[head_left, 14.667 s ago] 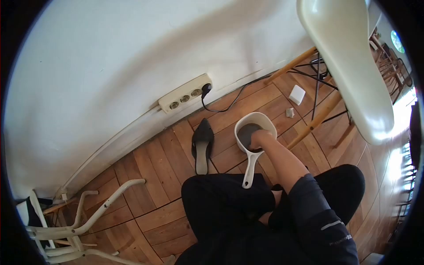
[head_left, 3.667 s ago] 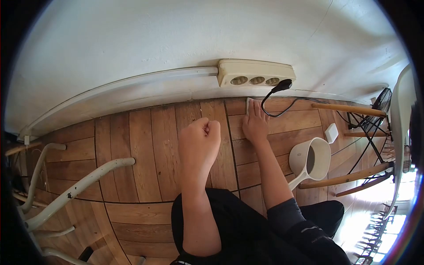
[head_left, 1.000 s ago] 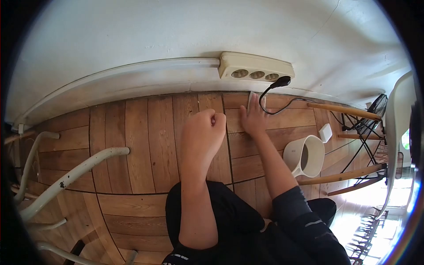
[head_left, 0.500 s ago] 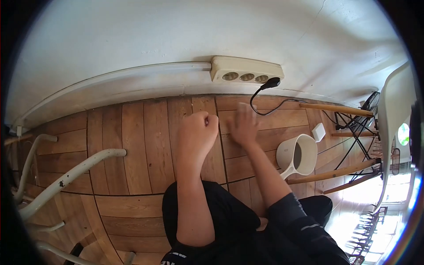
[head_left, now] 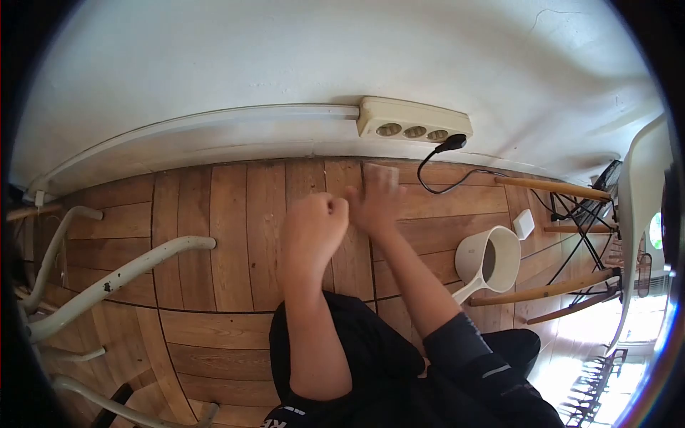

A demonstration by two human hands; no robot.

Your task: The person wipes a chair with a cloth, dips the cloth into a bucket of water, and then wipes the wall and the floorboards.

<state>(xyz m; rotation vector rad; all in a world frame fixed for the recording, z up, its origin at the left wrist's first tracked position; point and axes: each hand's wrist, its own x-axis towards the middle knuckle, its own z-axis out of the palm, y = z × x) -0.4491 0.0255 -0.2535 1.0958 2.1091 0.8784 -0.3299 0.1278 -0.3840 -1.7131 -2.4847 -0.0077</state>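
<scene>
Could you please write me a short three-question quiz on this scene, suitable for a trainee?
1. True or false: the left hand is curled into a fist.
2. Where does the dipper rest?
a) on a chair
b) on the floor
c) in the left hand
3. Fill in the number: on the socket strip, ___ sockets show with no plug in them.

Key: 1 true; 2 b; 3 three.

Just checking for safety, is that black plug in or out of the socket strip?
In: the black plug sits at the right end of the socket strip, its cord looping down.
</scene>
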